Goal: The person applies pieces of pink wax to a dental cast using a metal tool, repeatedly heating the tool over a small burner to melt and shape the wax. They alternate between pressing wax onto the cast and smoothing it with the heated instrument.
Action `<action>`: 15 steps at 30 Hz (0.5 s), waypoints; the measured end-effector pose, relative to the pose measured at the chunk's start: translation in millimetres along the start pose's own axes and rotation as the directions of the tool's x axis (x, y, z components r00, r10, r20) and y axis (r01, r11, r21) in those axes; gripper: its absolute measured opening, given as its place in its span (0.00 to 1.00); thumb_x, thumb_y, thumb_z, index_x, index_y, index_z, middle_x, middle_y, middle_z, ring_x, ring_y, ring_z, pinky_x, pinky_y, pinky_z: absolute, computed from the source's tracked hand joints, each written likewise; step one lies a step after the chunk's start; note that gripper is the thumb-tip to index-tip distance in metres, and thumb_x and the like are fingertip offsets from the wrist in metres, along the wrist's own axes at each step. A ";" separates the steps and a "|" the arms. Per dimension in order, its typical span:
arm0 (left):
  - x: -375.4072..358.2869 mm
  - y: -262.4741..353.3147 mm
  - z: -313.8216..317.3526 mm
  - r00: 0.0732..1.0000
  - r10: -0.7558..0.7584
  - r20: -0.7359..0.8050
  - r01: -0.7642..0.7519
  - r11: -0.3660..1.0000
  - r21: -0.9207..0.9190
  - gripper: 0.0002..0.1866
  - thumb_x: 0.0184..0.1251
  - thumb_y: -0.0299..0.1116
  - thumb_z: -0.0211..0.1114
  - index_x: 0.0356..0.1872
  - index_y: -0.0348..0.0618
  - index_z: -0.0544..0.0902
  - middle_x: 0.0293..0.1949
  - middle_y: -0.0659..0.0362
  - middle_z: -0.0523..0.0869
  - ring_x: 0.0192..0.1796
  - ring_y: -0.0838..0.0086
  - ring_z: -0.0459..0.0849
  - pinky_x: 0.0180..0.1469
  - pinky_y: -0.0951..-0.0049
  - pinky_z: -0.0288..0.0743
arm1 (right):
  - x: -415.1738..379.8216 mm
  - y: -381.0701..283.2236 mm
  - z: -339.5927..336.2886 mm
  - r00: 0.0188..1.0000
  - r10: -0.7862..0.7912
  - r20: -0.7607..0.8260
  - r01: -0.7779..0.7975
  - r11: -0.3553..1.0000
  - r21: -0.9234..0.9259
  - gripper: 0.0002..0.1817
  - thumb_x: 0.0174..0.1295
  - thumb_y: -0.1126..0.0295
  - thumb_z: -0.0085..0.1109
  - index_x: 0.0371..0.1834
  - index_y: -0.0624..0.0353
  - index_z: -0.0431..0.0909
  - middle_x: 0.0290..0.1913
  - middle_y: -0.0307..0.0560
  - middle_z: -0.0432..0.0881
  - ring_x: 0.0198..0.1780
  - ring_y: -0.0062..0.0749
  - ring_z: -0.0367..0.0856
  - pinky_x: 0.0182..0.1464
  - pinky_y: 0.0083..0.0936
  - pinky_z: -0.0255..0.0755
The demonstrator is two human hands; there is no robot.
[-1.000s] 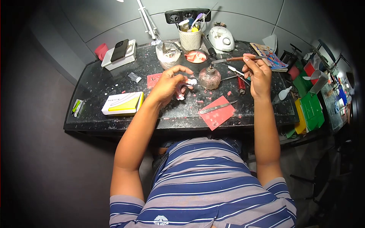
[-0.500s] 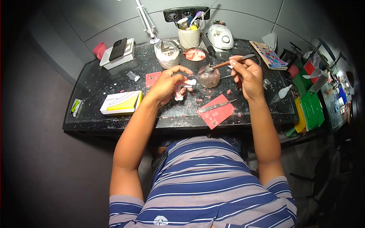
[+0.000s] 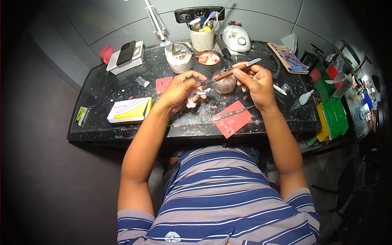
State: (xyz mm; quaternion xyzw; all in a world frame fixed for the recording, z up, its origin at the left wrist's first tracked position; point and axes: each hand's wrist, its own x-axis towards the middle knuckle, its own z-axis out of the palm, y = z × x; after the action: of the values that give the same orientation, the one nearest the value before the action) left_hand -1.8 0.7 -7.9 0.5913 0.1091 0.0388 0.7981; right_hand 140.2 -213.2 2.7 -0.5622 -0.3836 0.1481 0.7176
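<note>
My left hand [image 3: 176, 93] is closed around a pink-and-white piece [image 3: 191, 99] that looks like a dental wax denture; the fingers hide part of it. In my right hand [image 3: 259, 86] is a wax knife [image 3: 237, 70] with a brown wooden handle, gripped between thumb and fingers. Its lower left end reaches over the round glass spirit lamp [image 3: 224, 86], but contact cannot be made out. In front of the lamp lies a pink wax sheet [image 3: 229, 127], with a metal carving knife [image 3: 230, 114] across it.
A yellow-white box [image 3: 130, 110] sits left of my left forearm. Behind are a bag-lined tub [image 3: 179, 61], a dish of pink wax [image 3: 208, 58], a tool basket [image 3: 202, 41] and a white machine [image 3: 237, 39]. Pink scraps dot the black bench [image 3: 171, 131]; a magazine [image 3: 289, 59] lies right.
My right hand has moved left with the wax knife, and the knife's lower end has shifted left and slightly down over the lamp. The piece in my left hand has turned slightly.
</note>
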 end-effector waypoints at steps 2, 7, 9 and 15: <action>-0.9 1.3 1.4 1.000 -0.010 -0.005 0.010 1.000 -0.002 0.13 0.71 0.22 0.53 0.53 0.37 0.78 0.35 0.51 0.83 0.28 0.71 0.87 0.21 0.76 0.76 | 0.1 0.5 1.0 1.000 -0.006 -0.001 0.006 1.000 0.006 0.10 0.68 0.73 0.66 0.49 0.66 0.84 0.34 0.38 0.85 0.30 0.13 0.78 0.26 0.11 0.68; 0.3 -0.4 -0.2 1.000 -0.023 -0.001 0.023 1.000 0.014 0.13 0.72 0.24 0.53 0.54 0.39 0.78 0.31 0.53 0.82 0.27 0.73 0.86 0.22 0.77 0.77 | -0.1 1.6 3.9 0.999 -0.040 -0.001 0.040 0.999 -0.015 0.10 0.67 0.73 0.67 0.48 0.66 0.84 0.34 0.37 0.84 0.29 0.12 0.77 0.26 0.10 0.67; 0.5 -0.5 -0.6 1.000 -0.021 0.006 0.021 1.000 0.023 0.13 0.72 0.24 0.52 0.54 0.39 0.78 0.32 0.54 0.82 0.26 0.74 0.86 0.21 0.77 0.77 | -0.1 1.4 4.8 1.000 -0.029 -0.007 0.029 1.000 -0.010 0.10 0.67 0.73 0.67 0.48 0.67 0.84 0.34 0.37 0.84 0.29 0.12 0.77 0.26 0.10 0.67; 0.9 -1.6 -2.8 1.000 -0.011 0.027 0.009 0.998 0.056 0.13 0.72 0.23 0.52 0.54 0.38 0.78 0.33 0.54 0.82 0.27 0.74 0.86 0.21 0.78 0.77 | -0.2 2.7 5.8 1.000 -0.008 -0.029 0.007 1.000 -0.012 0.10 0.67 0.73 0.67 0.47 0.67 0.84 0.32 0.38 0.84 0.28 0.12 0.77 0.25 0.10 0.67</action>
State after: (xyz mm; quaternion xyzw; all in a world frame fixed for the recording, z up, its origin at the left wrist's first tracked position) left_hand -1.6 3.0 -10.3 0.6134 0.1024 0.0237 0.7828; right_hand 136.5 -208.5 0.5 -0.5672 -0.3762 0.1350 0.7201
